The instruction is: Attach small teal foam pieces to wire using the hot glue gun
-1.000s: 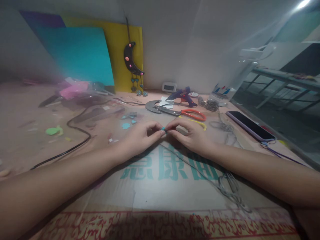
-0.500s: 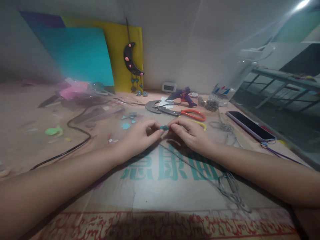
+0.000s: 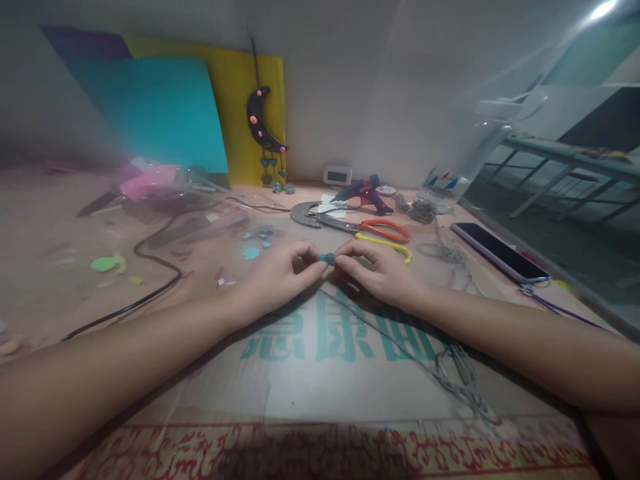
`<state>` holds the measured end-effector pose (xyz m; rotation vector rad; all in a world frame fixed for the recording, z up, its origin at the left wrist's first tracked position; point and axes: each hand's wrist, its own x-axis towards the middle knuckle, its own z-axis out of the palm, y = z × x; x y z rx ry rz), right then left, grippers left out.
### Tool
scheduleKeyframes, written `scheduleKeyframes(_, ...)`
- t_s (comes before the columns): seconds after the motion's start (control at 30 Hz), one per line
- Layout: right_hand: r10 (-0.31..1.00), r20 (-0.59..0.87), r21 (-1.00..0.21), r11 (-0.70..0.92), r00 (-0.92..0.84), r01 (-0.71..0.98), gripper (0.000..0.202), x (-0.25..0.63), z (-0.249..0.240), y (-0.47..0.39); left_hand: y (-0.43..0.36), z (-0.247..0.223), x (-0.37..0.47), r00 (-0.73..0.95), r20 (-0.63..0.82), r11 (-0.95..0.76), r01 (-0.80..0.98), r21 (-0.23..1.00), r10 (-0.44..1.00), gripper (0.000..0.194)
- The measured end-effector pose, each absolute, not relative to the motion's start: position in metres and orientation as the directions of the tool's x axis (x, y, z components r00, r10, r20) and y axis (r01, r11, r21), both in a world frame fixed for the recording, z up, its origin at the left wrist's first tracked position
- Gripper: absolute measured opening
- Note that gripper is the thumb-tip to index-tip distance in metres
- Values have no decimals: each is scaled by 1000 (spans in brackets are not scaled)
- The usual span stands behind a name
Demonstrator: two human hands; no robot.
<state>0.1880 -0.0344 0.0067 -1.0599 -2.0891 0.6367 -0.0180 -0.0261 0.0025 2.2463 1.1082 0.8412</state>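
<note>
A small teal-and-grey piece (image 3: 328, 258) is pinched between my two hands above the table's middle. Its exact kind is too small to make out. My left hand (image 3: 293, 270) grips its left end with thumb and forefinger. My right hand (image 3: 375, 270) has its fingertips closed on the other end. From beneath the hands a thin grey cord (image 3: 373, 325) runs to a loose bundle near my right forearm. Several teal paper cutouts (image 3: 251, 253) lie left of my left hand. Scissors (image 3: 340, 223) with red and yellow handles rest just behind my right hand.
A purple glue gun (image 3: 367, 192), a small white digital clock (image 3: 338, 175) and a clear plastic jug (image 3: 463, 157) stand at the back. A phone (image 3: 500, 253) lies at right. A black moon ornament (image 3: 260, 120) hangs before yellow card. A dark cable (image 3: 160, 260) curves across the left.
Both hands keep their pinch on the small piece, and the right fingers have shifted slightly. Everything else stays in place.
</note>
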Motion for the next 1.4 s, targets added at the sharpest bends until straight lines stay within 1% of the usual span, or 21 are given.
scheduleKeyframes(0.07,825,374,-660,558,-423,504,17,188,8,-34,-26,1,-19,489,332,-577,528,623,806,20)
scheduleKeyframes(0.13,832,371,-655,549,-412,519,18,187,8,-34,-26,0,-20,481,398,-620,524,584,782,19)
scheduleKeyframes(0.23,851,348,-672,519,-393,528,18,187,10,-34,-27,-2,-21,462,511,-688,521,505,725,28)
scheduleKeyframes(0.33,852,329,-682,512,-407,522,17,187,11,-34,-27,-1,-22,499,573,-755,514,408,650,22)
scheduleKeyframes(0.43,858,311,-692,499,-408,521,17,187,12,-35,-27,1,-23,526,595,-785,511,351,608,15)
scheduleKeyframes(0.5,868,289,-718,475,-403,509,16,186,13,-35,-27,1,-24,530,612,-796,516,316,587,12)
scheduleKeyframes(0.6,887,217,-801,401,-408,445,16,185,12,-35,-26,0,-25,534,652,-820,511,258,538,11)
scheduleKeyframes(0.73,890,127,-896,292,-439,334,18,186,9,-33,-26,-1,-25,533,678,-834,504,226,506,12)
scheduleKeyframes(1.0,889,97,-936,234,-447,262,20,186,7,-32,-28,2,-26,542,687,-841,504,196,485,10)
scheduleKeyframes(1.07,889,97,-934,237,-447,269,20,186,8,-32,-28,2,-27,551,678,-841,506,192,486,8)
scheduleKeyframes(1.27,893,135,-878,309,-429,366,18,185,10,-35,-25,-1,-26,548,653,-827,510,235,523,7)
scheduleKeyframes(1.4,902,142,-862,315,-408,396,17,185,11,-35,-24,-4,-25,511,655,-801,541,257,556,9)
